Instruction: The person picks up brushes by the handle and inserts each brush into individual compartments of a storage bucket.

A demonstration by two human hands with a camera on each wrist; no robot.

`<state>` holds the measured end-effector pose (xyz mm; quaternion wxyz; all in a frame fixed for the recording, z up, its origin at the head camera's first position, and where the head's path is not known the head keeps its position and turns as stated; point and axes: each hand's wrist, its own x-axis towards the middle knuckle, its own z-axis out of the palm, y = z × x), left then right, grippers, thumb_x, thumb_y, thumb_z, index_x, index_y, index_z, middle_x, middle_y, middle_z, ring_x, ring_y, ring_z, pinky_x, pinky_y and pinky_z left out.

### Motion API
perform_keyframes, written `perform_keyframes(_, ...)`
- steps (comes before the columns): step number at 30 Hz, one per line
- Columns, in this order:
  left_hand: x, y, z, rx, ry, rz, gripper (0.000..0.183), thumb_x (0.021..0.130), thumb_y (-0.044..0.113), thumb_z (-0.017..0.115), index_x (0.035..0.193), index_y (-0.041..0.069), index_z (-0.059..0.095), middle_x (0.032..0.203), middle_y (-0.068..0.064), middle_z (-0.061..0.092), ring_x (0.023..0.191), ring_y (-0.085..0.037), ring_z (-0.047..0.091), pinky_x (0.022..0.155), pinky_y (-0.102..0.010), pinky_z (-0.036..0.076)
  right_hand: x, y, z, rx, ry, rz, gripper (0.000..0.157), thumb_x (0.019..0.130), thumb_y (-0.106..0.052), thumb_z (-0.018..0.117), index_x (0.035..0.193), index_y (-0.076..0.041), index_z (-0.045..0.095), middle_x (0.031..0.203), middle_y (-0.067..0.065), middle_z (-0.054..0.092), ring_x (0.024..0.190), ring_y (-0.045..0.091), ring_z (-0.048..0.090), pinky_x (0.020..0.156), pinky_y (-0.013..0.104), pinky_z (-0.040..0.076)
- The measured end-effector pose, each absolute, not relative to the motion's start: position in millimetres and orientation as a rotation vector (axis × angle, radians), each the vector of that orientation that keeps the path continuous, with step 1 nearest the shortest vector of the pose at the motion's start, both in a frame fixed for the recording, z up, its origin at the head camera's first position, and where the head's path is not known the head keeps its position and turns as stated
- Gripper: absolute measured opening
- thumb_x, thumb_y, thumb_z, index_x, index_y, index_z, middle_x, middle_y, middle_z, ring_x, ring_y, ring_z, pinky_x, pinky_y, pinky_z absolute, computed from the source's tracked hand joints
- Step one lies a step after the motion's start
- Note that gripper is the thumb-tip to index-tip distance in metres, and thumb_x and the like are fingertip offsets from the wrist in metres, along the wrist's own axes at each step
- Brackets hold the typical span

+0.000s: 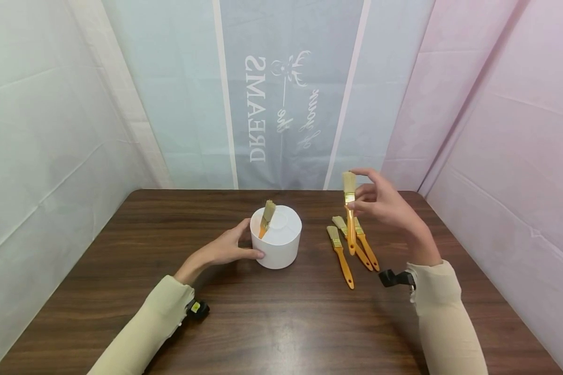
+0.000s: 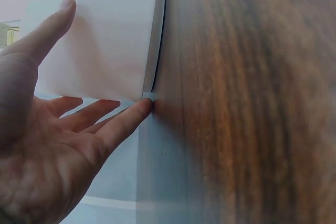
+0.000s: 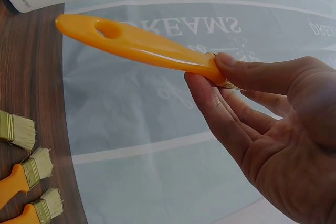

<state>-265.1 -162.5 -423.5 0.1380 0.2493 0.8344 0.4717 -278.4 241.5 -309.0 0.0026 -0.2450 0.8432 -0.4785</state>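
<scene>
My right hand (image 1: 387, 205) pinches a paintbrush (image 3: 136, 43) between thumb and fingers at the lower ferrule, where the orange handle begins. In the head view it is raised, bristles up and handle hanging down. Three more paintbrushes lie below on the table, one paintbrush (image 1: 341, 258) a little apart to the left and two crossing at the right. My left hand (image 1: 230, 245) holds the side of a round white container (image 1: 279, 255), thumb in front and fingers behind. Inside it leans another paintbrush (image 1: 267, 219), bristles above the rim and most of its handle hidden by the wall.
The dark wooden table (image 1: 262, 333) ends in a straight back edge behind the container. A grey-blue printed cloth (image 1: 281, 104) hangs beyond that edge, and pale cloth walls (image 1: 521, 156) rise at both sides. Each wrist bears a small black camera (image 1: 199, 309).
</scene>
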Motion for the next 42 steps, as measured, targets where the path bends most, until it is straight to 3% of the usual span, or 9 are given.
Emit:
perform_keyframes(21,-263.7,-159.4,-423.6,0.714,2.45,1.325,0.099,0.09,0.04,0.081,0.164,0.02,0.018,0.149,-0.006,0.057,0.136,-0.025,0.058,0.116,-0.055,0.042,-272.5,227.0,-304.9,-0.721,2.699,-1.476,0.079,0.094,-0.001,0.073,0.159,-0.015,0.031,0.103,0.023,0.064,0.082,0.019,0.074,0.074,0.034,0.064)
perform_keyframes(42,-262.0,-158.2,-421.5,0.665,2.505,1.283,0.099,0.088,0.048,0.081,0.163,0.022,0.021,0.154,-0.005,0.053,0.143,-0.026,0.052,0.117,-0.056,0.04,-269.1,219.1,-303.5,-0.753,2.688,-1.496,0.077,0.095,-0.001,0.072,0.159,-0.016,0.032,0.103,0.024,0.064,0.082,0.019,0.074,0.075,0.036,0.064)
